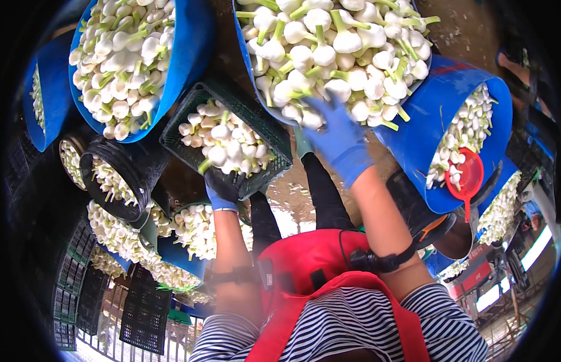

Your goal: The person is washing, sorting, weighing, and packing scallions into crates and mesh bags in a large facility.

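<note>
My right hand (338, 138), in a blue glove, is blurred over the near rim of a blue barrel (245, 59) heaped with trimmed garlic bulbs (348, 43). Its fingers are spread and nothing shows in its grasp. My left hand (221, 186), in a blue and black glove, is at the near side of a dark green plastic crate (183, 102). Garlic bulbs (233, 135) with short stems lie in the crate, the front ones blurred. One green stem end comes close to the left fingertips; whether that hand holds a bulb or the crate rim is hidden.
Another garlic-filled blue barrel (194, 59) stands at the upper left, with a black bucket (147, 167) below it. At the right, a red plastic scoop (473, 169) rests in a tipped-looking blue barrel (407, 131). Stacked crates (72, 280) stand at lower left. The brown floor (285, 194) looks wet.
</note>
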Available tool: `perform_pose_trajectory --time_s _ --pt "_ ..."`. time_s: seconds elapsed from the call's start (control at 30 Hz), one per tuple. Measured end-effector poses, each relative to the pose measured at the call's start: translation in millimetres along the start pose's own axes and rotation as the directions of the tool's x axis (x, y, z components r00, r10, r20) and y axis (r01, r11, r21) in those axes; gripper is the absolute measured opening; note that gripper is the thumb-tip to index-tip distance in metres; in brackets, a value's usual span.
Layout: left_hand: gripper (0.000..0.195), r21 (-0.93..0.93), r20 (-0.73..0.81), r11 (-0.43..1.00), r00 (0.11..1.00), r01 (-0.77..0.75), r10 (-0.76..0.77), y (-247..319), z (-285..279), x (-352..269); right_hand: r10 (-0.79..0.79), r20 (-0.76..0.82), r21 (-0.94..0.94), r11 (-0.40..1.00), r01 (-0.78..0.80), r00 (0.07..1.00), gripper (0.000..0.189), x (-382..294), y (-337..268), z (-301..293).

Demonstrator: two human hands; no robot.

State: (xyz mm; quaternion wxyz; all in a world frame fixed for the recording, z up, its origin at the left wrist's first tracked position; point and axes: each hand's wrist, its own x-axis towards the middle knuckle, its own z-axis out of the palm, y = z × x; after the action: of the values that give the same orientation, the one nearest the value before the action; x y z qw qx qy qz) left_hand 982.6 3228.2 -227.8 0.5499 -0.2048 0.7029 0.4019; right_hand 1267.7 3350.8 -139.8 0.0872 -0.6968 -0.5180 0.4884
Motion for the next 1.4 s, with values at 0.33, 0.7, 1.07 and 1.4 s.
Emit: perform_pose_trajectory --time_s 0.33,0.7,1.07,1.4 --pt "0.075 0.547 0.655 0.339 0.643 -0.766 0.397 -69 228 -12 -0.566 0.135 -0.825 0.390 0.409 0.813 0.038 58 87 -30" --pt "0.080 0.614 0.664 0.260 0.666 -0.745 0.340 -62 212 27 -0.017 -0.068 0.203 0.979 0.031 0.998 0.080 151 86 -130" --pt "0.055 0.162 0.558 0.940 0.814 -0.299 0.163 -49 194 -28 0.080 -0.232 -0.483 0.856 -0.187 0.969 0.096 141 51 -94" --pt "0.053 0.087 0.611 0.986 0.789 -0.140 0.058 -43 182 -38 0.013 -0.210 -0.535 0.835 -0.126 0.978 0.078 130 47 -78"
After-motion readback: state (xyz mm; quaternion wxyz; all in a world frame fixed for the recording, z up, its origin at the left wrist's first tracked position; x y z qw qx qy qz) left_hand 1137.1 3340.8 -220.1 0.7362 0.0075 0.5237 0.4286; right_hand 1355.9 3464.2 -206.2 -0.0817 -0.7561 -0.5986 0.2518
